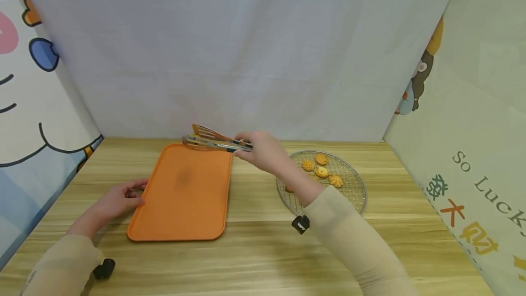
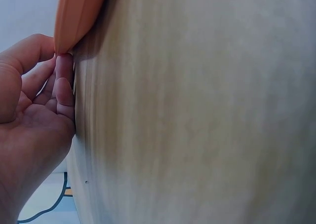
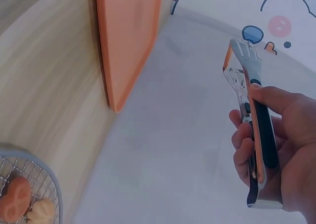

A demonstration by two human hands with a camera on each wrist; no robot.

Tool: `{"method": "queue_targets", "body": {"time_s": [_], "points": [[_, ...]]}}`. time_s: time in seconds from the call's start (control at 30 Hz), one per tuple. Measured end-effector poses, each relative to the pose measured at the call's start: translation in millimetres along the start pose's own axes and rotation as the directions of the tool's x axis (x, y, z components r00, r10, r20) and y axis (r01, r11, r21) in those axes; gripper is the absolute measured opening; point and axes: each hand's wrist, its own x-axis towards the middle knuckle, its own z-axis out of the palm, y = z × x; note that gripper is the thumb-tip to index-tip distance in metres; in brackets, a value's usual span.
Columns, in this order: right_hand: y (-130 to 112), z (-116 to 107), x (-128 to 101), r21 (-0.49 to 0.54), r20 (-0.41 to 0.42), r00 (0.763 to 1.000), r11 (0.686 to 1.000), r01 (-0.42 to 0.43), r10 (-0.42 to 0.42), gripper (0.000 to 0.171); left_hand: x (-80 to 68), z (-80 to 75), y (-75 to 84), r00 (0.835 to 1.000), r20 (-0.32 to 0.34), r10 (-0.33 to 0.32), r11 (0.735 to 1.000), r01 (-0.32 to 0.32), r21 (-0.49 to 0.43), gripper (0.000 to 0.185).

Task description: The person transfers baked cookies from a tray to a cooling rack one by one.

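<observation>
My own right forearm crosses the wire rack (image 1: 349, 191) in the head view, so I lose the near left part of it and at least one biscuit there shows only as an orange sliver. Four biscuits (image 1: 322, 171) on the far part of the rack are plain to see. In the right wrist view only a corner of the rack and two biscuits are in frame. The left wrist view is mostly blurred table (image 2: 197, 115), with just a thin edge of the orange tray (image 2: 76, 14) cut off at the top.

My right hand (image 1: 265, 152) grasps the tongs (image 1: 211, 140) by the handle, fingers curled round it, thumb along the top. The tongs are held in the air over the far right corner of the tray, tips pointing left, the two blades slightly apart and holding nothing.

My left hand (image 1: 119, 200) rests on the table at the tray's left edge, fingers loosely bent, fingertips (image 2: 63, 66) touching the rim; it grips nothing that I can see.
</observation>
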Motion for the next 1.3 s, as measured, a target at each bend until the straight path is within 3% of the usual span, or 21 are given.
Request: {"method": "queue_targets", "body": {"time_s": [0.77,1.3], "points": [[25,-62,-56,0.093,-0.187,0.982,0.995,0.043,-0.025,0.038,-0.9,-1.2,0.1,1.0,0.005,0.007,1.0,-0.007,0.004,0.064],[67,-90,-100,0.034,-0.289,0.957,0.998,0.051,-0.039,0.033,-2.8,-1.7,3.4,1.0,0.007,0.002,1.0,-0.002,0.004,0.065]]}}
